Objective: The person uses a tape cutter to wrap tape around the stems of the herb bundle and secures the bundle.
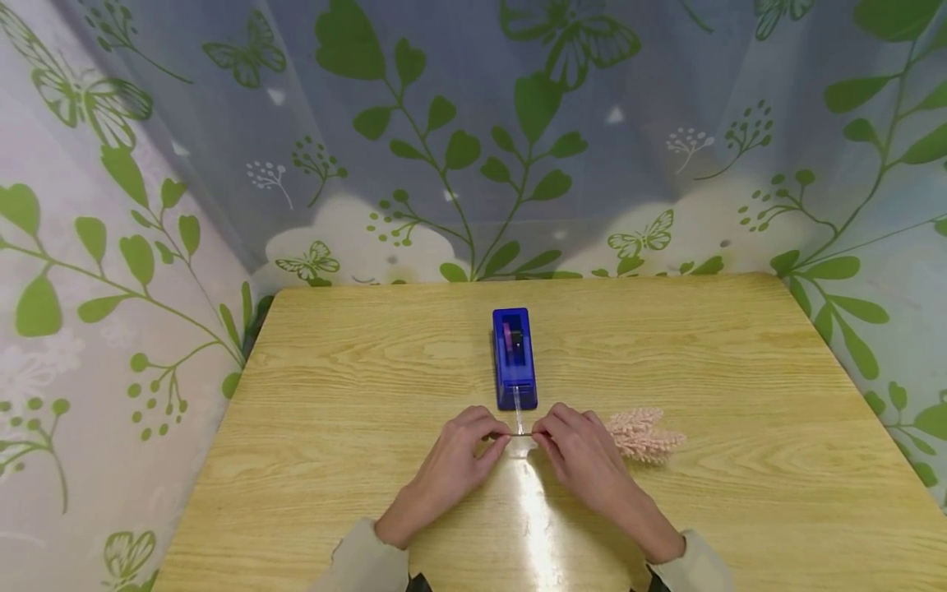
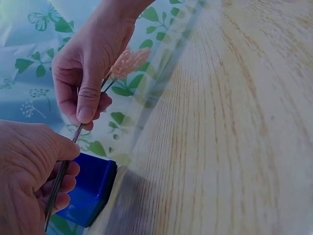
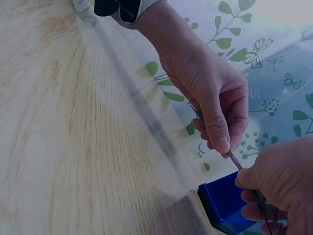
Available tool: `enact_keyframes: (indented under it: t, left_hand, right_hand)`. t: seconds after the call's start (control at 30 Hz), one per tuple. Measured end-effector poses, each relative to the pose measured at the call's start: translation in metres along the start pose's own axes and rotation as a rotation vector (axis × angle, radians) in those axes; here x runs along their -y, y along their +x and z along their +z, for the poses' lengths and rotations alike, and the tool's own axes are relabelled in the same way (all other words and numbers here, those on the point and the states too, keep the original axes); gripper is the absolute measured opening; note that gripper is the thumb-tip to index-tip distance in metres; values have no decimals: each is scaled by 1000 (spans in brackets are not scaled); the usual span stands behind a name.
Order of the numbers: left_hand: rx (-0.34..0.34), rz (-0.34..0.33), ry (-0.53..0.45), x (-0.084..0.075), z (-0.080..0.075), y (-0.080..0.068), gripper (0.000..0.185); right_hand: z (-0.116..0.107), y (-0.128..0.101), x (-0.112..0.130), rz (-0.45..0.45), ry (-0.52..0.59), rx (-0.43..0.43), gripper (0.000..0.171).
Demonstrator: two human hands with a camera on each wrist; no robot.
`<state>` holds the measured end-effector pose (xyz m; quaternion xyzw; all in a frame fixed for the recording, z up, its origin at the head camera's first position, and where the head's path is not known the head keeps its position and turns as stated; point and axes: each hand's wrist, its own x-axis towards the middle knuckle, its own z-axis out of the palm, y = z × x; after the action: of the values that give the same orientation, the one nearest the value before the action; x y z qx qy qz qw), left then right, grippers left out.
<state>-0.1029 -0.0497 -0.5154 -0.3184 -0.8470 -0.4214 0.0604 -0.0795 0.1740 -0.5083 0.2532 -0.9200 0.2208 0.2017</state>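
A pale pink artificial flower sprig (image 1: 639,434) lies on the wooden table (image 1: 740,370), its thin stem (image 1: 520,433) running left. My left hand (image 1: 497,440) and right hand (image 1: 543,440) each pinch that stem, thumbs on top, a short gap between them. Just behind the gap sits a blue tape dispenser (image 1: 514,358), and a strip of clear tape (image 1: 519,411) reaches from it down to the stem. In the left wrist view the left hand (image 2: 66,164) and right hand (image 2: 90,110) hold the stem (image 2: 78,132) above the dispenser (image 2: 90,188). The right wrist view shows the same grip (image 3: 234,159).
Curtains printed with green leaves and butterflies (image 1: 473,148) close in the table at the back and both sides. A glare streak (image 1: 536,510) runs down the tabletop between my forearms. Bare wood lies left and right of the hands.
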Motion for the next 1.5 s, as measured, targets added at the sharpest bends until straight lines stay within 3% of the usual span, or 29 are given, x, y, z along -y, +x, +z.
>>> enact_keyframes:
  t: [0.5, 0.93, 1.13, 1.5]
  left_hand:
    - [14, -27, 27, -2, 0, 0, 5]
    - [47, -65, 75, -3, 0, 2, 17]
    - [56, -79, 92, -4, 0, 4, 12]
    - [34, -53, 80, -5, 0, 5, 7]
  right_hand:
    - [-1, 1, -2, -13, 46, -2, 14]
    - [1, 2, -4, -42, 58, -37, 8]
    - [1, 2, -4, -36, 57, -48, 15]
    - [2, 1, -6, -37, 62, -43, 4]
